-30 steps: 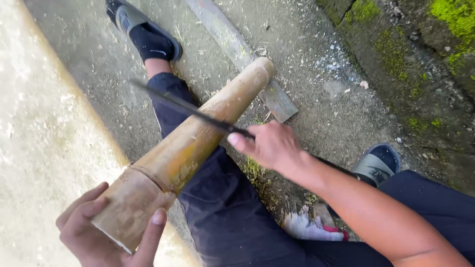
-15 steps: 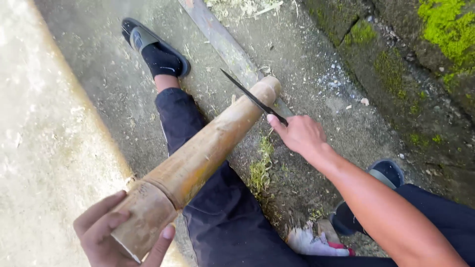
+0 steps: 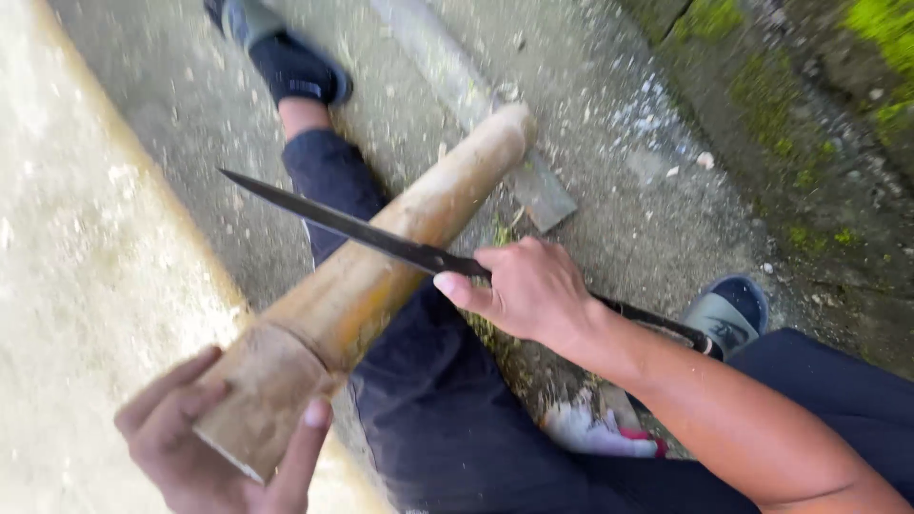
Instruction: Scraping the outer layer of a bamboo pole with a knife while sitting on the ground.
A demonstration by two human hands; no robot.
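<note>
Okay, my left hand is clamped around the cut near end of the bamboo pole, fingers wrapped over the pale end piece, grip closed on it. Pole's long axis runs from that hand at lower left up and away to its far end at upper right, lying across my dark-trousered leg, far tip near a flat grey slab on the concrete ground. My right hand is closed on the handle of a long dark knife; blade points left, crossing the pole's axis at about mid-length, edge on or just above the upper surface, cannot tell if it's touching. So the pole sits left of the right hand, with the right hand nearer its middle and the left at its near end. Black sandal up top, a grey one right, white cloth glove lying below my forearm.
</note>
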